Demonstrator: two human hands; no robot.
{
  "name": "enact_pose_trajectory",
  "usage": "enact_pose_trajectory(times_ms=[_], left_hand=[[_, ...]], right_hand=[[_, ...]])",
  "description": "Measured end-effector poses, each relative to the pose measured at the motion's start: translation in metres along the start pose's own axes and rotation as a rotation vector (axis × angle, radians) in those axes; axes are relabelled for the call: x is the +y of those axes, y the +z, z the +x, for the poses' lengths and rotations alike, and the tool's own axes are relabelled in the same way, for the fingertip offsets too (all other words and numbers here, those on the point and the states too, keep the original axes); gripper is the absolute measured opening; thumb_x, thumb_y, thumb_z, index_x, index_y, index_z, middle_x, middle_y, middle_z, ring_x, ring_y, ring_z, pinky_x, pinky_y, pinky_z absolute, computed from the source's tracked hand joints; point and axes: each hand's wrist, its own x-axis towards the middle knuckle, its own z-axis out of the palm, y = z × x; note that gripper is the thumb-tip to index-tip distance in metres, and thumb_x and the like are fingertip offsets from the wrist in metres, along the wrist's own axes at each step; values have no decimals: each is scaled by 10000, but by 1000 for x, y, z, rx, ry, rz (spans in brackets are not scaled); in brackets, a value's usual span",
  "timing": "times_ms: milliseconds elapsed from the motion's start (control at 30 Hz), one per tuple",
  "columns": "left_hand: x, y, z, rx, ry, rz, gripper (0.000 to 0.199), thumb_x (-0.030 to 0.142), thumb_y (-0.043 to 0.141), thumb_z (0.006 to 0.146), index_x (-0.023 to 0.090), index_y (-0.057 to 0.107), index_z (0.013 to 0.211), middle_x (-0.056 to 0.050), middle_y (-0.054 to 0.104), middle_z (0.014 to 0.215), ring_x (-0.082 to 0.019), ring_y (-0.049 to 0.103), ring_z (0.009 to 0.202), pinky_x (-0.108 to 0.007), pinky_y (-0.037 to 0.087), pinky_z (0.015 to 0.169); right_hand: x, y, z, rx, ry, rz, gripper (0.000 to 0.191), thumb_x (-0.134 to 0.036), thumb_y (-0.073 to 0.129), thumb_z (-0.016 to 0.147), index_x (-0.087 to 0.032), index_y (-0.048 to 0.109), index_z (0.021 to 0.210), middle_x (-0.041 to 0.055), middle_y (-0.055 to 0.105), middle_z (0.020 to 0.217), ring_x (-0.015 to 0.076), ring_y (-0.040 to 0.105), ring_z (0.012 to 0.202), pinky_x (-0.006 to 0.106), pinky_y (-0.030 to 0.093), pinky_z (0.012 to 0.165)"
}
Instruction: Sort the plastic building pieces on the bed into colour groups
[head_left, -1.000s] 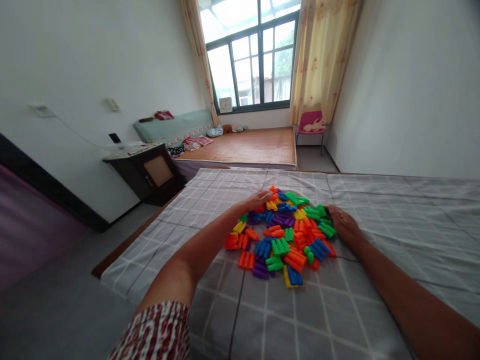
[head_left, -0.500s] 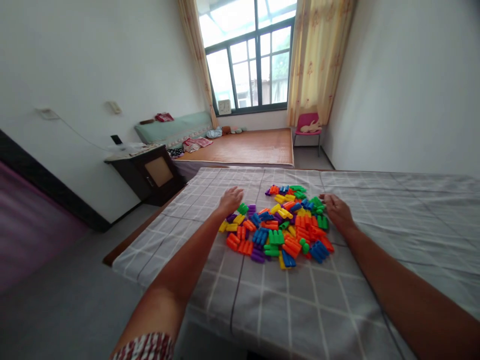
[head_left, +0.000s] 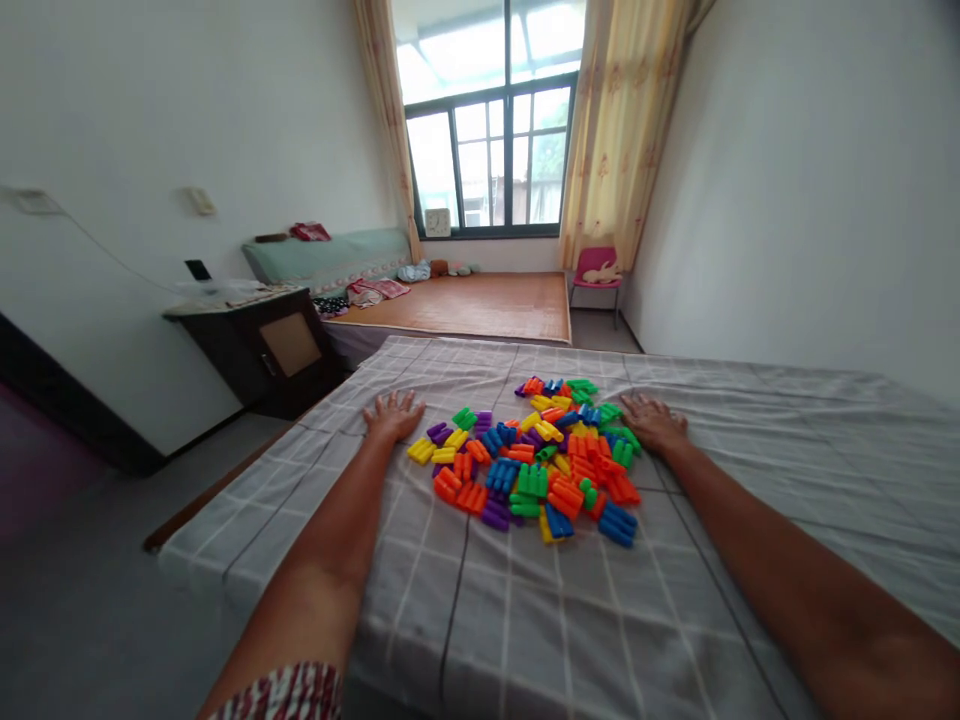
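A loose pile of plastic building blocks (head_left: 533, 481) in orange, green, blue, yellow and purple lies on a grey checked cloth (head_left: 480, 610). The blocks look like short tubes joined side by side. To the left of the pile, my left hand (head_left: 393, 416) rests on the cloth with its fingers spread, apart from the blocks and holding nothing. My right hand (head_left: 654, 421) lies at the pile's right edge, fingers stretched out, close beside some green blocks (head_left: 622, 447). Whether its fingertips touch them I cannot tell.
Beyond the cloth-covered table stands a bed (head_left: 487, 305) with a brown mat. A dark cabinet (head_left: 281, 345) is at the left, and a pink chair (head_left: 597, 268) holds a plush toy by the curtain (head_left: 615, 130). A square clock (head_left: 437, 222) sits on the windowsill.
My left hand has moved left, away from the blocks, and its fingers have spread. My right hand has flattened out at the pile's edge. The view has shifted slightly.
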Motion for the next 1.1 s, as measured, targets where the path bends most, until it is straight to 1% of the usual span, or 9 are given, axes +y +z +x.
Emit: enact_pose_trajectory(times_ms=[133,333,500,633,733,833,900,967,1100], left_hand=[[-7,3,25,8,7,0,763,724,232,842,352,299,1505,-63,193,1609,-424,133,1452,-711,114,1077],[-25,3,76,3,21,3,782,739,207,832,356,287,1508,-63,184,1613,-420,127,1454,-711,105,1076],[-28,2,89,1,12,17,782,734,198,836,353,269,1515,-68,181,1613,-418,126,1455,-718,124,1065],[-29,-1,86,-23,8,29,767,728,186,845,365,256,1517,-56,166,1617,-409,121,1459,-706,147,1071],[-30,-10,85,-38,21,36,749,698,227,861,341,270,1518,-65,176,1613,-401,139,1459,-685,188,1077],[-24,-21,78,-54,198,-66,651,563,243,916,265,391,1475,-91,337,1554,-332,245,1445,-584,226,1124],[-15,-25,63,-45,335,-158,612,460,179,950,219,419,1459,-67,392,1528,-242,301,1432,-447,247,1159],[-1,-22,41,-48,407,-248,630,423,114,963,181,403,1467,-43,389,1532,-174,341,1411,-322,278,1151],[33,-13,-14,-183,500,-640,683,574,230,937,151,487,1409,-75,546,1408,-222,497,1296,-337,382,1093]], right_hand=[[-15,-2,16,-25,-8,-8,610,-562,197,939,-353,336,1495,59,265,1588,323,239,1435,651,204,1080],[-53,3,41,-35,17,-13,623,-571,172,942,-347,323,1502,58,253,1592,319,219,1441,638,182,1098],[-61,8,49,-43,27,-10,601,-545,214,945,-349,316,1504,50,252,1593,309,206,1449,636,175,1105],[-59,7,51,-15,18,7,590,-533,246,947,-331,350,1492,64,281,1581,315,229,1443,640,174,1107],[-56,-5,49,31,-40,130,559,-460,262,960,-287,392,1475,75,408,1515,281,322,1409,564,231,1130],[-47,-18,32,86,-103,406,538,-362,245,966,-222,443,1446,86,518,1429,229,425,1351,434,308,1133],[-38,-19,11,108,-101,611,538,-372,236,967,-202,487,1411,82,535,1412,217,453,1330,389,338,1126],[-27,-15,-13,117,-82,748,531,-412,248,964,-213,528,1369,70,544,1403,215,466,1320,381,349,1124],[-10,-2,-44,159,-70,805,501,-480,302,947,-240,584,1285,65,598,1337,235,502,1277,407,378,1093]])
